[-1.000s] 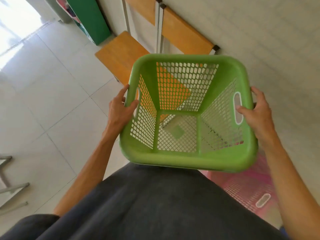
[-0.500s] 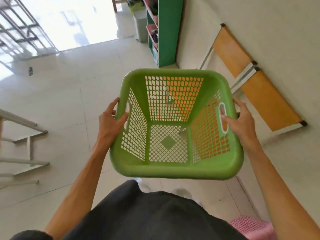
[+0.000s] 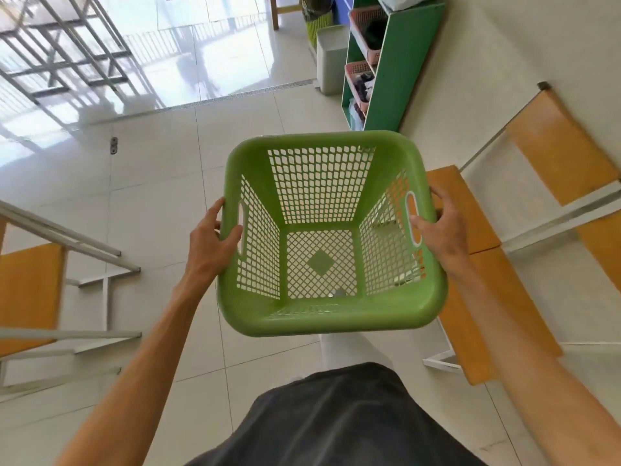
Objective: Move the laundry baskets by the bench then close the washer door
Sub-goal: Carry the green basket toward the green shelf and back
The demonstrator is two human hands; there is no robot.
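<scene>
Both bare forearms extend forward from the lower corners of the view and converge toward the centre, elbows bent outward. The left hand [image 3: 212, 240] is clamped on the left rim of the green perforated plastic laundry basket [image 3: 331, 316], thumb hooked over the inner face of the rim and fingers [image 3: 215, 207] wrapped on the outer side. The right hand [image 3: 443, 230] grips the opposite rim in mirrored fashion, thumb laid inside beside the handle slot, fingers curled round the outside, wrist straight.
</scene>
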